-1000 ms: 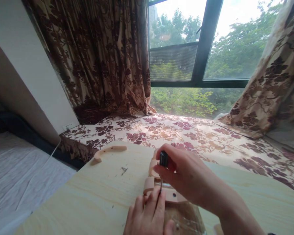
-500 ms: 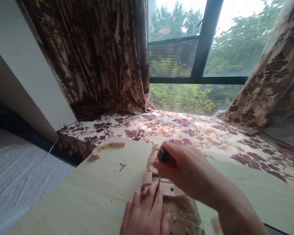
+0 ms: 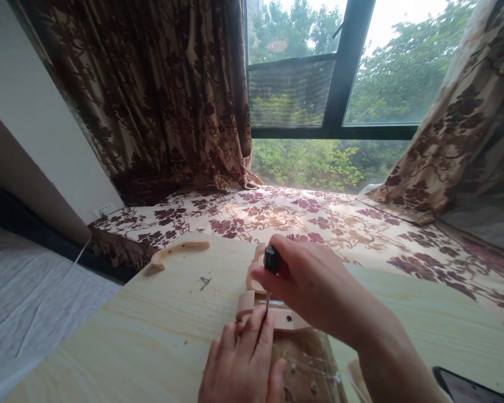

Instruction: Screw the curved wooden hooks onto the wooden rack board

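A pale wooden hook (image 3: pixel 300 323) is being held down on a light wooden board (image 3: pixel 143 330), at the far end of a brown piece (image 3: pixel 306 352) that is being covered by shiny clear wrap. A dark hole is being shown in its flat part. By the left hand (image 3: pixel 241 361), the hook is being touched with fingers laid forward; whether it is also being gripped from below cannot be told. By the right hand (image 3: pixel 308 280), the black handle of a screwdriver (image 3: pixel 271 259) is being clasped, and its thin shaft is being pointed down between the left fingertips, its tip being hidden. Just beyond, more curved wood (image 3: pixel 253 280) is being partly covered by the right hand. To the left, a few screws (image 3: pixel 205 282) are being left loose on the board, with another wooden hook (image 3: pixel 185 247) lying near its far edge. At the lower right, a phone (image 3: pixel 470 386) is being cut off by the picture's edge. Beyond the board, a flowered cloth (image 3: pixel 269 212) is being lit by the window (image 3: pixel 336 132).
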Demonstrator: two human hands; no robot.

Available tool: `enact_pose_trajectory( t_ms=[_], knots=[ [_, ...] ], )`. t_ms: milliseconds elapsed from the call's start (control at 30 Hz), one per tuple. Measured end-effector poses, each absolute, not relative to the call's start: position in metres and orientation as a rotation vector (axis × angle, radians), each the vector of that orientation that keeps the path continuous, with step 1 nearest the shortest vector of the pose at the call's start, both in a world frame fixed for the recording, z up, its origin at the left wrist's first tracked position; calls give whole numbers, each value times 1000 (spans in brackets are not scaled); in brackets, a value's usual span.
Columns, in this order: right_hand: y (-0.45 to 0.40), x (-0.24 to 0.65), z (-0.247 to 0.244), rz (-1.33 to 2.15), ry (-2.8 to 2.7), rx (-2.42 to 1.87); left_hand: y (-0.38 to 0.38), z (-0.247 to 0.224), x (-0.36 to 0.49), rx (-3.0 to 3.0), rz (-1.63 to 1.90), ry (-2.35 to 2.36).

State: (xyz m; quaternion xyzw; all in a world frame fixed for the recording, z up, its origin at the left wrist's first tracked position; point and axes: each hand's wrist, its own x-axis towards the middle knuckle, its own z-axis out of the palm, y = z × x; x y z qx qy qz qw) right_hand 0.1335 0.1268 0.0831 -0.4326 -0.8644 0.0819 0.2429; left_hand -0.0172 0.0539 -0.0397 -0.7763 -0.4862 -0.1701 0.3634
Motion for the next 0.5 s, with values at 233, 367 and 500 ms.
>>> enact_pose_trajectory(
  t_ms=[233, 367, 500],
  knots=[
    [120, 141, 90, 504, -2414, -964, 54, -36, -13, -1956, -482, -1265],
    [126, 136, 87, 356, -2359, -1104, 56, -33, -12, -1972, -470, -1257],
    [129, 136, 87, 322, -2345, -1096, 55, -35, -14, -1993, -475, -1253]
  ],
)
